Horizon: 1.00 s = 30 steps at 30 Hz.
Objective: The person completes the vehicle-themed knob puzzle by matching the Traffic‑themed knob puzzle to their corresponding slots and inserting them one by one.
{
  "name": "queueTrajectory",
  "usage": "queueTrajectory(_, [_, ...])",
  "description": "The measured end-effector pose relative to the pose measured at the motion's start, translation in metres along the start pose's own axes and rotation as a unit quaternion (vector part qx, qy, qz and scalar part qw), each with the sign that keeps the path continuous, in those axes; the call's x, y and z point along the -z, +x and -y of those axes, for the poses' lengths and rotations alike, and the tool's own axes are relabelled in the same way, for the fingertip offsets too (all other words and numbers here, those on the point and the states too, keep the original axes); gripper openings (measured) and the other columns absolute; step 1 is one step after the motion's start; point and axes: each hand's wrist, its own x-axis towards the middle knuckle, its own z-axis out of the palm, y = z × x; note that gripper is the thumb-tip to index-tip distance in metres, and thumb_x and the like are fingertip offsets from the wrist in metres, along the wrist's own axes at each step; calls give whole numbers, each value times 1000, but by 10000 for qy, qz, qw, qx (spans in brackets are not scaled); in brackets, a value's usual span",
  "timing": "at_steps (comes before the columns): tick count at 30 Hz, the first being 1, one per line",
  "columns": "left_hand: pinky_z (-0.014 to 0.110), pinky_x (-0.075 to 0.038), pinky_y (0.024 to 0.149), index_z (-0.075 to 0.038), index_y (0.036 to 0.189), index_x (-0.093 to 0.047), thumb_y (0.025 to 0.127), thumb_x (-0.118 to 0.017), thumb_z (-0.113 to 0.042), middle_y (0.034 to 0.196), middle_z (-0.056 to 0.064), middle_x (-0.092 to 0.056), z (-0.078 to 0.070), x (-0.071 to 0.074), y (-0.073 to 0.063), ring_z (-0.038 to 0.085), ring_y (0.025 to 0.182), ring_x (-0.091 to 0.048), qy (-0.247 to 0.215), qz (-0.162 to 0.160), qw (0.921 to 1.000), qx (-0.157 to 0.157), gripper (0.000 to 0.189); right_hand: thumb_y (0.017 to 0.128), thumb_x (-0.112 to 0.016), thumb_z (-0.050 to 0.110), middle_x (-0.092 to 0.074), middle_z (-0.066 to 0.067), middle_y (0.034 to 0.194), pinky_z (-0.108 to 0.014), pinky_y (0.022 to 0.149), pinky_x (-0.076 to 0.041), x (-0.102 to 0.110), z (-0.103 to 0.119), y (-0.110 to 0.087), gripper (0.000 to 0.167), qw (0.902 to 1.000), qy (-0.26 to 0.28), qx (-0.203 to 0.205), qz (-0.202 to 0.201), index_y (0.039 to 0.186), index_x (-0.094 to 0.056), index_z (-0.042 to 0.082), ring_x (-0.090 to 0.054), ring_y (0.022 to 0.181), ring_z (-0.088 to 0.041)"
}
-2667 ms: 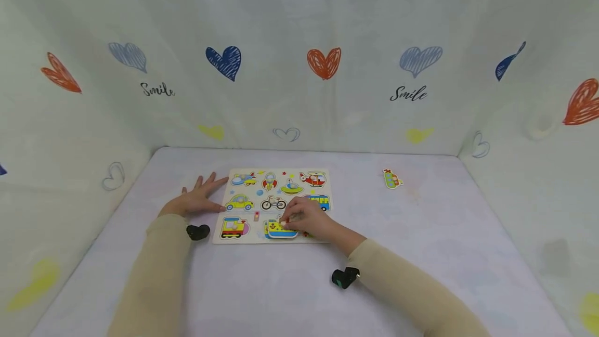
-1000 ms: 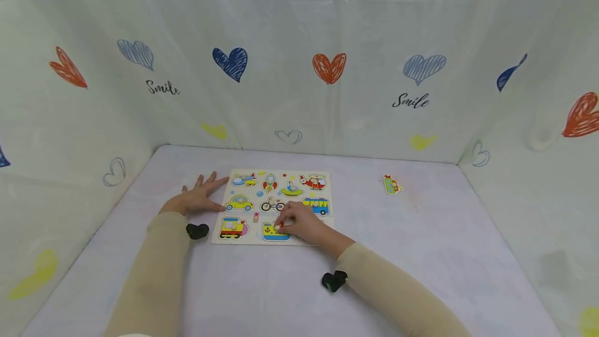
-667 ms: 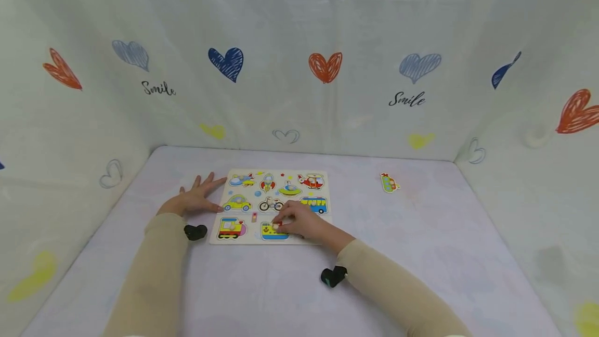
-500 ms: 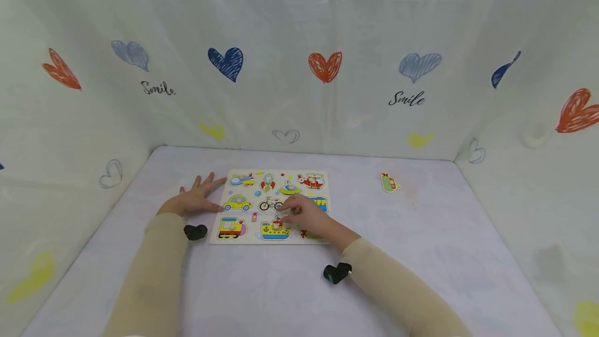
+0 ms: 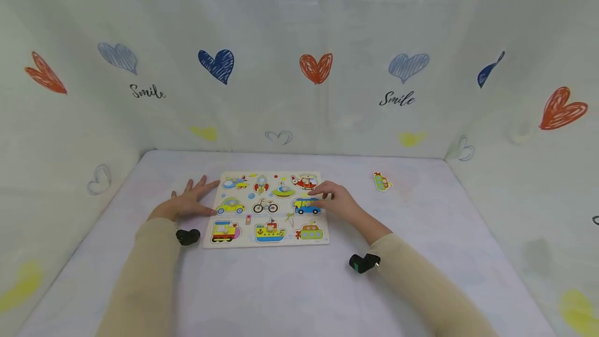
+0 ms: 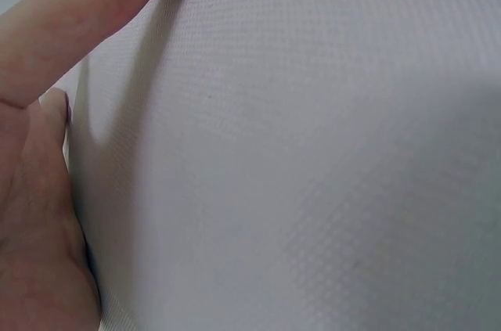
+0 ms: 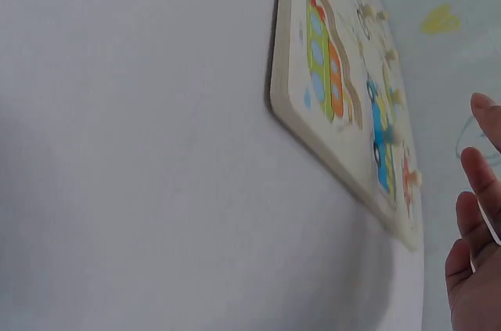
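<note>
A wooden peg puzzle board [image 5: 251,245] with vehicle pictures lies flat on the table. My left hand [image 5: 184,204] is spread at its left side, and in the left wrist view the thumb [image 6: 74,22] reaches its edge. The ship piece [image 5: 270,232] sits in its recess in the front row. At the front right, the submarine recess [image 5: 311,232] shows its printed picture with no peg. My right hand [image 5: 340,202] hovers by the board's right edge near the bus piece [image 5: 306,206], fingers loosely bent and holding nothing. In the right wrist view its fingers [image 7: 477,170] are apart.
A loose green submarine piece [image 5: 381,182] lies on the white table [image 5: 281,290], right of the board. Behind and at both sides stands a white curtain [image 5: 262,103] printed with hearts. Several pegged pieces, such as the train [image 5: 225,231], fill the board.
My right hand has lowered the ship piece into its recess, let it go and lifted away to the right, uncovering the submarine recess. My left hand keeps its place at the board.
</note>
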Motion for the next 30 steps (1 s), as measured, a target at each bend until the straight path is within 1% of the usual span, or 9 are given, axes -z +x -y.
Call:
queueTrajectory(3, [77, 17, 95, -12, 155, -21, 76, -80, -41, 157, 28, 10, 0, -1, -3, 53, 137, 24, -67, 8, 10000, 20, 102, 88, -74, 18, -64, 3, 109, -31, 71, -44, 13, -11, -7, 24, 9995, -93, -231, -181, 112, -74, 14, -51, 92, -20])
queueTrajectory(5, [77, 18, 95, -12, 155, -21, 76, -79, -41, 157, 28, 11, -1, -1, -4, 52, 137, 24, -84, 1, 10000, 31, 102, 88, -74, 18, -64, 1, 110, -31, 71, -44, 22, -18, -12, 25, 9990, -146, -310, -274, 113, -73, 13, -51, 92, -22])
queueTrajectory(8, [77, 18, 95, -12, 155, -21, 77, -79, -40, 158, 28, 11, -2, -1, -3, 52, 137, 24, -51, -24, 10000, 7, 101, 88, -74, 18, -65, -2, 111, -31, 70, -44, 35, -31, -18, 26, 9987, -171, -290, -374, 113, -73, 11, -51, 92, -22])
queueTrajectory(12, [76, 18, 96, -13, 155, -22, 76, -79, -41, 158, 27, 10, -2, -1, -4, 51, 138, 23, -75, -51, 10000, -34, 101, 85, -76, 15, -66, -6, 109, -28, 66, -44, 51, -50, -27, 27, 9983, -110, -209, -531, 112, -73, 8, -51, 88, -22])
queueTrajectory(18, [76, 19, 96, -14, 155, -20, 75, -78, -46, 159, 26, 9, 3, -1, -3, 50, 139, 22, -120, -21, 9999, -93, 104, 84, -77, 12, -66, -11, 105, -25, 64, -42, 73, -72, -42, 29, 9959, -1, -299, -852, 111, -73, 3, -51, 84, -23])
queueTrajectory(22, [75, 18, 96, -14, 156, -20, 75, -78, -47, 159, 25, 9, 4, -2, -3, 49, 140, 22, -169, 3, 9999, -35, 105, 84, -77, 13, -65, -11, 106, -25, 65, -41, 85, -86, -48, 31, 9934, -23, -541, -1008, 113, -71, 3, -49, 87, -23])
queueTrajectory(26, [77, 18, 95, -11, 155, -20, 76, -79, -43, 158, 27, 8, 1, -3, -6, 51, 138, 22, -201, 11, 9998, -41, 104, 84, -77, 12, -63, -12, 107, -24, 66, -41, 96, -98, -52, 34, 9896, 3, -810, -1187, 116, -70, 2, -48, 89, -24])
queueTrajectory(30, [77, 18, 95, -10, 155, -20, 76, -79, -42, 158, 28, 8, -2, -2, -6, 52, 138, 22, -152, -7, 9999, -50, 103, 85, -76, 12, -61, -14, 108, -24, 67, -42, 107, -106, -54, 36, 9853, -4, -1026, -1364, 118, -68, 1, -48, 91, -24])
